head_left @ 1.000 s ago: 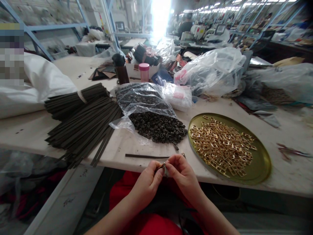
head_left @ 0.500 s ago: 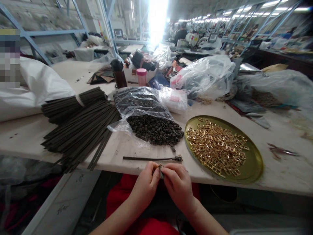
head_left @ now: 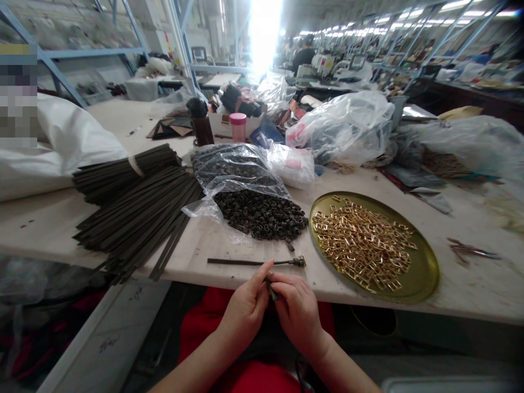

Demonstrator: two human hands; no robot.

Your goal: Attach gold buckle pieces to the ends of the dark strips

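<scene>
At the table's front edge, my left hand [head_left: 249, 300] and my right hand [head_left: 298, 305] meet over a short visible piece of dark strap [head_left: 272, 290]. My right hand pinches it between thumb and fingers. My left thumb presses against the strap from the other side, while the left index finger points up and away. Most of the strap is hidden by my hands. Just beyond my fingertips lies another dark strap [head_left: 237, 262], with a gold buckle [head_left: 302, 261] at its right end.
Black loops [head_left: 262, 215] spill from a clear plastic bag [head_left: 241, 169]. To the right, a round tray [head_left: 428, 273] carries gold buckles [head_left: 364, 245]. A bundle of dark straps [head_left: 135, 207] lies on the left. Pliers [head_left: 472, 250] rest at the far right.
My left index finger has lifted off the strap and straightened upward. More of the dark strap shows between my hands. The view has shifted slightly.
</scene>
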